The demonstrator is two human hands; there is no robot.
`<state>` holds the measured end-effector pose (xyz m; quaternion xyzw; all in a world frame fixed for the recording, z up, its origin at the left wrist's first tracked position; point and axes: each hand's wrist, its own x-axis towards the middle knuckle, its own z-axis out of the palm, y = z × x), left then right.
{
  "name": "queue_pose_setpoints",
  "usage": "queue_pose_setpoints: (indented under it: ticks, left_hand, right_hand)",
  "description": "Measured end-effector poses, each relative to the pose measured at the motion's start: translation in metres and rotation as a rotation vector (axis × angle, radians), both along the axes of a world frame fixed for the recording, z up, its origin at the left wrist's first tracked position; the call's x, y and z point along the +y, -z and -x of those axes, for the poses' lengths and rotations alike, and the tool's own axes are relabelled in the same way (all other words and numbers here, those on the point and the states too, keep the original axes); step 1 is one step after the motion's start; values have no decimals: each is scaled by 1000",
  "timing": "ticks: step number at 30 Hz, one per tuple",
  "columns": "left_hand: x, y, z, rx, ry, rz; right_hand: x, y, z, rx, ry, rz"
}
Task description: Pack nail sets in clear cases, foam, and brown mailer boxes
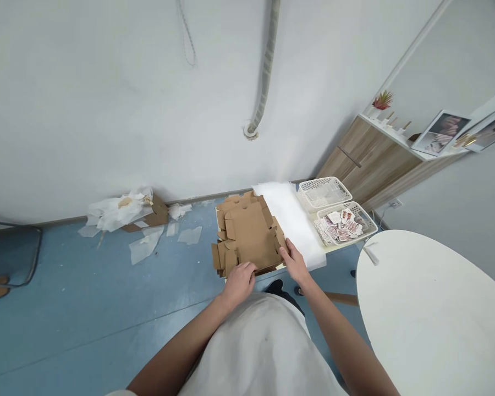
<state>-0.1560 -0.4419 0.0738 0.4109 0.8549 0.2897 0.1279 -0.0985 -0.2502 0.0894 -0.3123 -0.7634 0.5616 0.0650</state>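
Your left hand [240,281] has its fingers curled narrowly over the near edge of the brown cardboard [251,234], holding it there. Your right hand [296,265] holds the same cardboard by its near right corner, fingers and thumb close together at a flap. The cardboard lies in layers on the left part of the desk [342,246], directly in front of you, with several flaps sticking out at the sides. Just right of it is white sheeting [292,217], and past that stand 2 white baskets [369,225]; the nearer 1 contains printed cards [344,226]. To your right is a round white table [433,313]. On the blue floor [86,300] to your left, a carton [160,212] sits by the wall with crumpled white wrapping [113,213] on it.
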Motion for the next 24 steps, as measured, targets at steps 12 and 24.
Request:
queue_pose_setpoints:
  ticks: [12, 24]
  left_hand:
    - [3, 6, -10, -116, 103, -88]
    - [21, -2, 1, 42, -334, 223]
  right_hand:
    - [12, 5, -38, -66, 126, 67]
    - [34, 7, -82, 200, 313, 354]
